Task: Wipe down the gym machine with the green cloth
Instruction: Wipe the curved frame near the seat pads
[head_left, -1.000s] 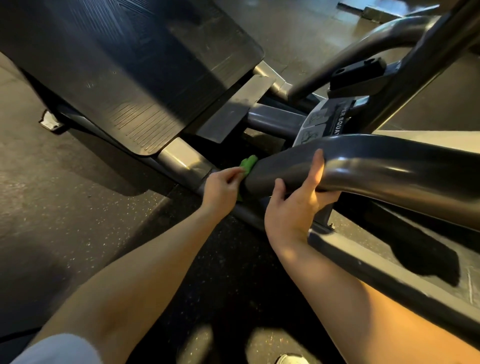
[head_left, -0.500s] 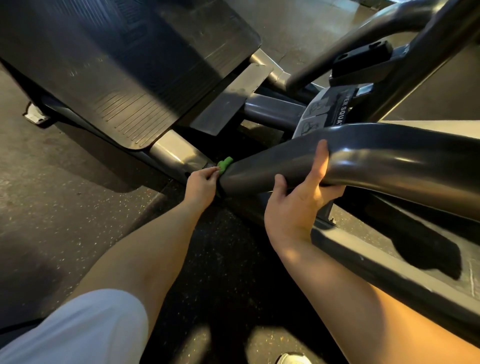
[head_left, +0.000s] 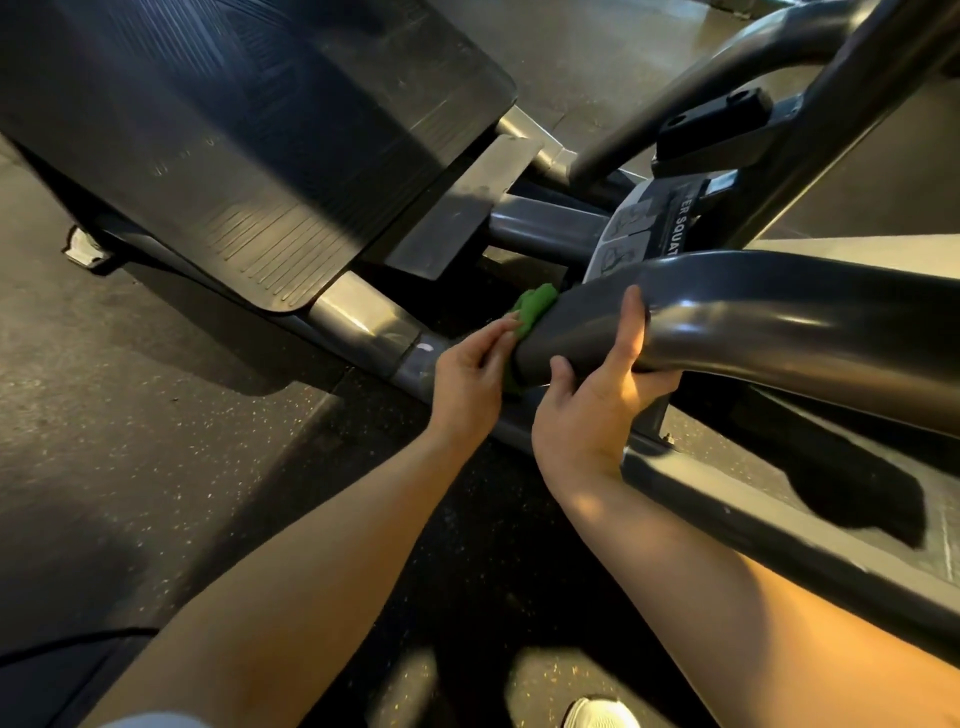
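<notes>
In the head view, at the gym machine (head_left: 857, 130), both hands work the low end of its curved tube (head_left: 779, 322). My left hand (head_left: 470, 387) grips the green cloth (head_left: 532, 312), fingers curled, pressing it against the tube's end. The cloth sits bunched between that hand and the tube, partly hidden. My right hand (head_left: 597, 405) clasps the same tube just beside the left, one finger laid over the top, the others wrapped underneath. The ribbed footplate (head_left: 234, 130) stands tilted at left. A white shoe (head_left: 602, 714) rests on the speckled floor (head_left: 130, 389).

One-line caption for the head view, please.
Left hand presses green cloth to the end of the grey tube; right hand grips it.
</notes>
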